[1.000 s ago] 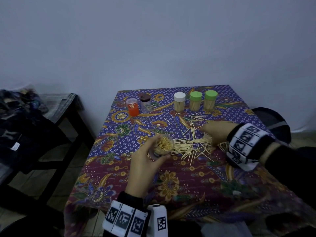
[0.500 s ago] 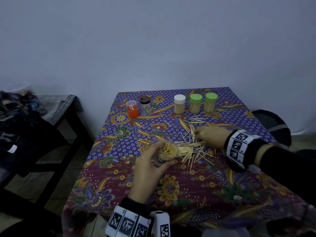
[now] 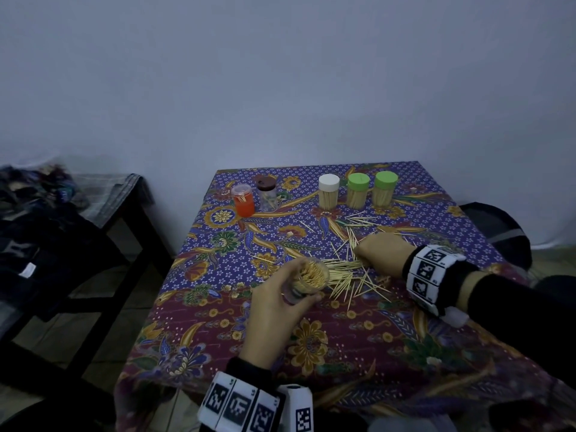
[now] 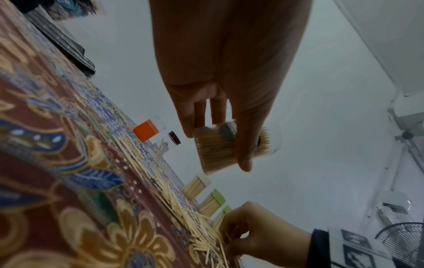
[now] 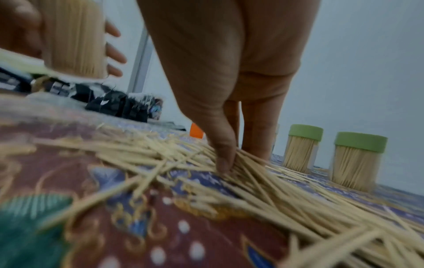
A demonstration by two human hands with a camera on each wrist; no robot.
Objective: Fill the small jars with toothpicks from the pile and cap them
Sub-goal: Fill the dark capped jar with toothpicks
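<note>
The left hand grips an open clear jar, packed with toothpicks, tilted above the tablecloth beside the pile; the right hand rests on the pile, thumb and fingertips pinching a bunch of toothpicks against the cloth; three capped jars, one white and two green, stand full at the far edge.

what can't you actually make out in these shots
- Right hand, head view: its fingers are hidden under the hand, so any grip on the toothpicks is unseen.
- Right wrist view: the near tablecloth and toothpicks are blurred.
- Brown-lidded jar, head view: contents too small to tell.
- Held jar: its base is hidden by the left hand, and its cap is not seen.
</note>
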